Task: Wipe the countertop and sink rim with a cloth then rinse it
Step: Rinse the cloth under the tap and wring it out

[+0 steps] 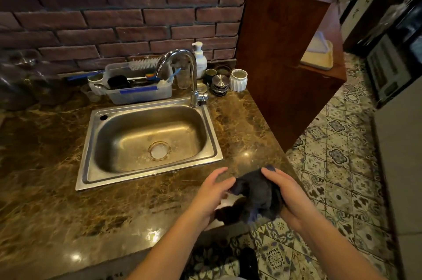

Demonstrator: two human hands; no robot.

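Dark cloth (258, 195) bunched between both our hands at the table's (57, 165) front-right corner, partly over the edge. Right hand (290, 197) cups it from the right, fingers curled around the bundle. Left hand (212, 193) pinches the cloth's left side; its upper fingers look relaxed. Steel sink (96, 142) sits just beyond-left, basin wet, rim apart from the cloth. Chrome faucet (191, 69) stands at its back-right corner. Behind: 1 plastic bin (139, 94) of brushes, 1 soap pump bottle (200, 59), 1 white ribbed cup (238, 80).
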